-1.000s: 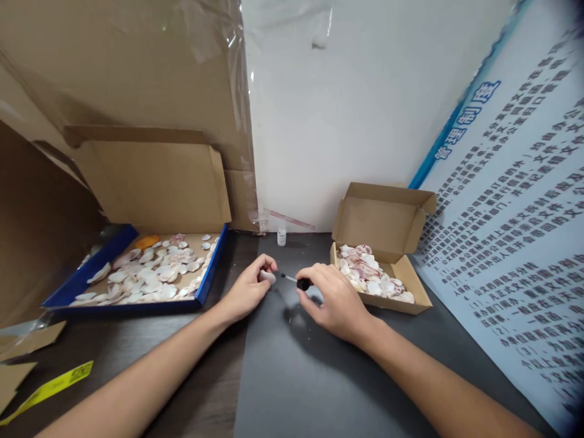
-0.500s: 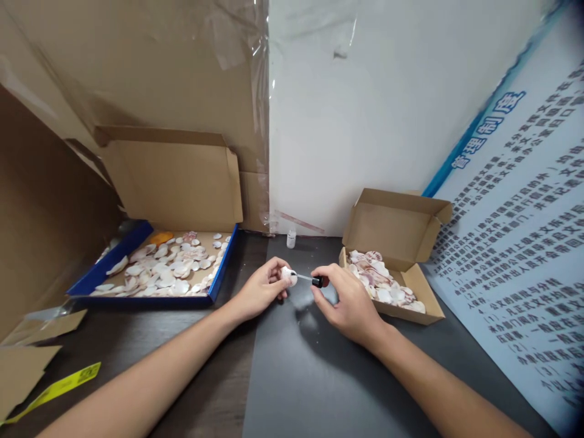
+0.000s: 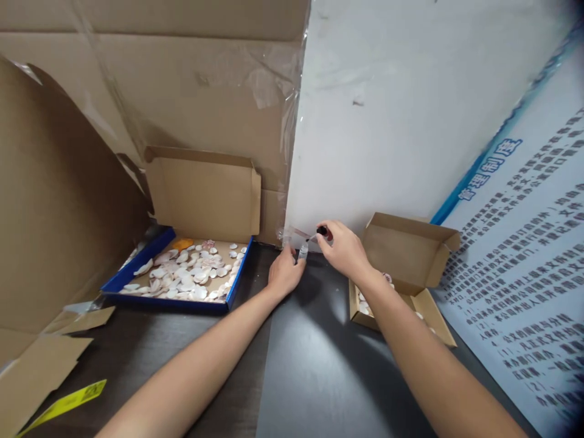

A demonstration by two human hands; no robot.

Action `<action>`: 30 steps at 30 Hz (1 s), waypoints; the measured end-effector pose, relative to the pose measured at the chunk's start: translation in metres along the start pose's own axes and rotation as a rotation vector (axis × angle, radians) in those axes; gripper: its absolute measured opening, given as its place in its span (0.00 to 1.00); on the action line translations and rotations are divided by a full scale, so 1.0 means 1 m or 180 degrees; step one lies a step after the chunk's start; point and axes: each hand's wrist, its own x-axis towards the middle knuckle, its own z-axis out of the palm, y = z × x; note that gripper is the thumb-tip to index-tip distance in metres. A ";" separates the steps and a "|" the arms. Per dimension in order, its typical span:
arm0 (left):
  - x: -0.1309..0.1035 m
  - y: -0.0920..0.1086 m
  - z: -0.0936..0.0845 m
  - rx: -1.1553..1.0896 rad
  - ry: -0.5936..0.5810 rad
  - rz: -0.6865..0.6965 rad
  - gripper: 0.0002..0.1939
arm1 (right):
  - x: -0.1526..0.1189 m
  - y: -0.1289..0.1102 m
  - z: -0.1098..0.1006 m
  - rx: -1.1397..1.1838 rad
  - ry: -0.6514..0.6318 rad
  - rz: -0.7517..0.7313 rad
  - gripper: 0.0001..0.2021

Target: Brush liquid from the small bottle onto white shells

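My left hand [image 3: 285,272] is at the back of the dark table, its fingers closed around the small clear bottle [image 3: 303,250]. Whether a shell is also tucked in those fingers cannot be seen. Just right of it, my right hand [image 3: 340,243] pinches a black cap [image 3: 322,231] with a thin applicator. The applicator slants down to the left, and its dark tip is at the open mouth of the bottle.
On the left, a blue-edged box [image 3: 232,286] holds many shells. A smaller brown box [image 3: 440,319] with shells stands at the right, partly behind my right forearm. A yellow strip [image 3: 68,404] lies front left. Cardboard and white walls rise behind.
Both hands have moved back to the bottle near the wall. My left hand has closed on it, and the applicator has left the white shell. The view has shifted too.
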 end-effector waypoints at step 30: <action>0.017 -0.005 0.019 0.0716 0.0036 0.0898 0.06 | -0.001 0.021 0.005 0.0259 -0.0391 0.0237 0.11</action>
